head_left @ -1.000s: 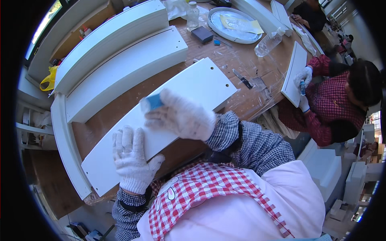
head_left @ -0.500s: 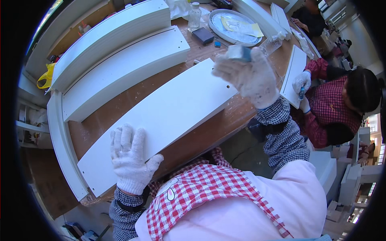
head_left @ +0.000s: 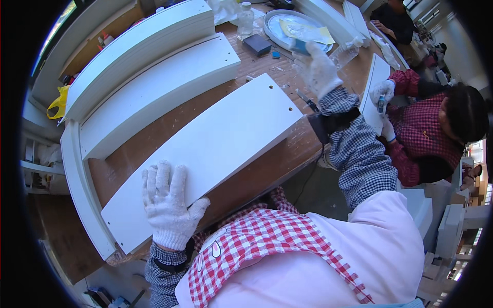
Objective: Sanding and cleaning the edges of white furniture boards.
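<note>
My left hand (head_left: 172, 208), in a white knit glove, lies flat with fingers spread on the near left part of a white curved board (head_left: 215, 149). The board has small holes at its ends. My right hand (head_left: 321, 72), also gloved, reaches beyond the board's far right end, close to a round tray (head_left: 272, 33). A blue-grey block (head_left: 302, 47), like a sanding sponge, is gripped at its fingers. Under that hand, a thin dark tool (head_left: 307, 100) lies on the brown table (head_left: 241, 167), partly hidden by the sleeve.
Stacked white curved boards (head_left: 154, 97) fill the far left of the table. Past the board stand a dark block (head_left: 257, 45), a small blue piece (head_left: 276, 55) and a clear bottle (head_left: 245, 20). To the right, a co-worker (head_left: 421, 123) in gloves handles another white board (head_left: 374, 97).
My right hand has moved away from me toward the tray, carrying the block and turning over. My left hand stays on the board. The co-worker's gloved hands have shifted slightly.
</note>
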{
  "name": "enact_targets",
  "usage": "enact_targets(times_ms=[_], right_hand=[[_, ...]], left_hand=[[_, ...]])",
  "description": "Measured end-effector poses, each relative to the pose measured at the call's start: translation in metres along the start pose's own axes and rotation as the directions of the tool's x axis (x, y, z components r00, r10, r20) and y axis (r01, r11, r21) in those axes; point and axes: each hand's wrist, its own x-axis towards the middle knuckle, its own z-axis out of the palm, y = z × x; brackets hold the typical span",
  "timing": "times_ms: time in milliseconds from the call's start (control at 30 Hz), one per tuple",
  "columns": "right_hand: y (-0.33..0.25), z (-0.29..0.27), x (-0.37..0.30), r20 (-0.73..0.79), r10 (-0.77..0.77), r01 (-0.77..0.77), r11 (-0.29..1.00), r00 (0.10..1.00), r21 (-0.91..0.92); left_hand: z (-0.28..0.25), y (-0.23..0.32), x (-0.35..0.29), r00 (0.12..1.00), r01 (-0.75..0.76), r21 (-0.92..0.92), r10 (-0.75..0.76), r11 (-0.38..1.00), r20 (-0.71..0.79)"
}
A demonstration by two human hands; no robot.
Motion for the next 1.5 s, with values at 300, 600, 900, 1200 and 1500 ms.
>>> enact_targets(times_ms=[300, 600, 900, 1200, 1500], right_hand=[[0.038, 0.099, -0.146, 0.61, 0.106, -0.264, 0.949, 0.785, 0.175], [-0.002, -0.03, -0.085, -0.21, 0.103, -0.014, 0.922, 0.972, 0.386], [-0.01, 0.077, -0.132, 0.495, -0.109, -0.165, 0.864, 0.862, 0.477], [0.032, 0.131, -0.135, 0.619, 0.072, -0.288, 0.923, 0.782, 0.257], [0.034, 0.138, -0.134, 0.607, 0.038, -0.238, 0.938, 0.794, 0.252]], left_hand=[[0.002, 0.003, 0.0, 1.0, -0.002, 0.05, 0.002, 0.999, -0.001], [0.002, -0.001, 0.0, 1.0, 0.001, 0.02, -0.001, 1.0, -0.027], [0.003, 0.021, 0.017, 0.991, -0.026, -0.215, 0.053, 0.976, 0.123], [-0.006, -0.067, -0.049, 0.916, 0.365, 0.171, -0.386, 0.915, 0.108], [-0.018, -0.077, -0.067, 0.757, 0.584, 0.295, -0.638, 0.757, 0.14]])
